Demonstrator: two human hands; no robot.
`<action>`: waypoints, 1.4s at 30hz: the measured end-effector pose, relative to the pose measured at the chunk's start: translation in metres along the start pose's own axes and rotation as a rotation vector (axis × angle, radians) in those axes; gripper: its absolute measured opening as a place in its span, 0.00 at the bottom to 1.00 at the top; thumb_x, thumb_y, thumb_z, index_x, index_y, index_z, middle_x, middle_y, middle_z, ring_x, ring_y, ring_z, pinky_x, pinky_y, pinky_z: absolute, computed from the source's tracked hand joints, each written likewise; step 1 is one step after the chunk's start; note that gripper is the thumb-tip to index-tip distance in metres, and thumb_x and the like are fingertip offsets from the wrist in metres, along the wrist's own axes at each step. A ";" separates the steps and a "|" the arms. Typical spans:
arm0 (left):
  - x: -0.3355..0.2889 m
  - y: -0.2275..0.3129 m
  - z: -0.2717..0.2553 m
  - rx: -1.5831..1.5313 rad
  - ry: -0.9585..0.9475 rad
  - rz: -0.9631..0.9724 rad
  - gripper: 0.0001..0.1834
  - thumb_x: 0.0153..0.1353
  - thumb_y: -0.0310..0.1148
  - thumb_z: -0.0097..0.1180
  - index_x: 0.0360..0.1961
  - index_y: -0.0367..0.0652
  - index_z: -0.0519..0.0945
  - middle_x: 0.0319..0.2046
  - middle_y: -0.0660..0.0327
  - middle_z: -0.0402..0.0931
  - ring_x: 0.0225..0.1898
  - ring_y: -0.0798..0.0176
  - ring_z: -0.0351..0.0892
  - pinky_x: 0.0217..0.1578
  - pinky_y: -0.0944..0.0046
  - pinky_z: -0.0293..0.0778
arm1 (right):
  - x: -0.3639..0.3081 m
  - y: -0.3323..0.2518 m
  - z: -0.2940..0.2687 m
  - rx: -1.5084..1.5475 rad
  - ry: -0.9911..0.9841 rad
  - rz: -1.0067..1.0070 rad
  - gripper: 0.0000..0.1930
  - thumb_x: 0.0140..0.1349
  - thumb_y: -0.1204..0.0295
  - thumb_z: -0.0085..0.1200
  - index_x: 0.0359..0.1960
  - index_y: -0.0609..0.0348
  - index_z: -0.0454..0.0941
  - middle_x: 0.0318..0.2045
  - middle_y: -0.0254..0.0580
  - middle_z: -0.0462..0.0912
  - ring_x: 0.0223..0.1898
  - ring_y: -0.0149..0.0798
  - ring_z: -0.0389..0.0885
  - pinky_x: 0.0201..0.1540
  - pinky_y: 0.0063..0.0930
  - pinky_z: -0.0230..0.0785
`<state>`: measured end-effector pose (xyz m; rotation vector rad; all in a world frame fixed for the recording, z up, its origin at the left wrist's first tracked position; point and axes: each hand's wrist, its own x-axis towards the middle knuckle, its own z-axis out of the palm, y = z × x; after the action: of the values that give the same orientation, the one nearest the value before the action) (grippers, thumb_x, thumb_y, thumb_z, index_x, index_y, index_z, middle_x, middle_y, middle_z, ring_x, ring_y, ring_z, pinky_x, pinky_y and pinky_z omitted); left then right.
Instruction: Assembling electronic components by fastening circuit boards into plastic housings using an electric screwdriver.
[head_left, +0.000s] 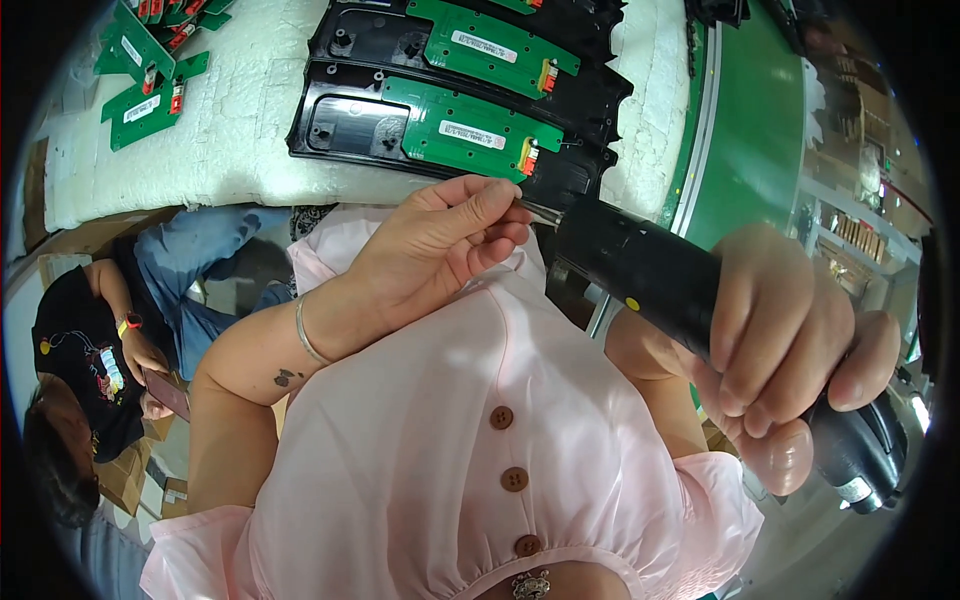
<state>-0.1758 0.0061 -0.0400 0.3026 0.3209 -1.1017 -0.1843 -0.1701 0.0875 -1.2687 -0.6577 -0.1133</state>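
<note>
A black electric screwdriver [645,275] is wrapped in the fingers of my right hand [785,340], its body tilted and its thin metal bit [543,211] pointing left. At the bit's end my left hand [430,235] closes thumb and fingertips in a pinch; whatever is between them is too small to make out. Just beyond the left fingers lies the nearest black plastic housing [350,130], with a green circuit board [440,150] seated on it. That board bears a white label and a red-and-yellow connector at its right end.
Behind it, more black housings [365,35] with green boards lie in a row on a white foam surface [250,110]. Loose green boards [140,115] are piled at the far left. A green surface [750,120] runs along the right. Another person [90,350] sits at left holding a phone.
</note>
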 end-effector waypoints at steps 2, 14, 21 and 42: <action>-0.002 -0.009 0.011 -0.024 -0.010 -0.013 0.09 0.56 0.35 0.51 0.35 0.41 0.74 0.30 0.63 0.74 0.31 0.74 0.73 0.33 0.77 0.71 | -0.005 -0.017 0.004 -0.036 0.058 0.049 0.15 0.36 0.77 0.51 0.28 0.52 0.62 0.13 0.24 0.73 0.12 0.19 0.69 0.18 0.09 0.60; -0.020 -0.021 0.037 -0.079 0.116 -0.036 0.22 0.61 0.40 0.43 0.45 0.28 0.64 0.38 0.49 0.70 0.41 0.57 0.72 0.44 0.68 0.69 | 0.001 0.010 0.010 -0.096 0.189 0.032 0.14 0.45 0.74 0.44 0.36 0.54 0.63 0.16 0.28 0.66 0.16 0.26 0.63 0.23 0.21 0.56; -0.027 -0.014 0.032 0.255 -0.007 -0.050 0.17 0.62 0.37 0.39 0.46 0.34 0.65 0.39 0.49 0.72 0.43 0.57 0.73 0.43 0.68 0.71 | 0.000 0.023 0.008 -0.140 0.187 0.045 0.16 0.45 0.75 0.42 0.40 0.58 0.62 0.15 0.30 0.64 0.16 0.27 0.61 0.22 0.24 0.55; -0.021 -0.006 0.013 -0.089 0.058 0.107 0.07 0.56 0.31 0.52 0.36 0.41 0.74 0.33 0.63 0.74 0.34 0.72 0.73 0.36 0.77 0.70 | 0.018 -0.009 0.010 0.033 -0.084 -0.020 0.13 0.40 0.78 0.49 0.28 0.52 0.59 0.10 0.22 0.69 0.12 0.18 0.67 0.19 0.09 0.59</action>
<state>-0.1890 0.0156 -0.0197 0.2702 0.3994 -0.9719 -0.1769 -0.1589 0.1056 -1.2408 -0.7419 -0.0660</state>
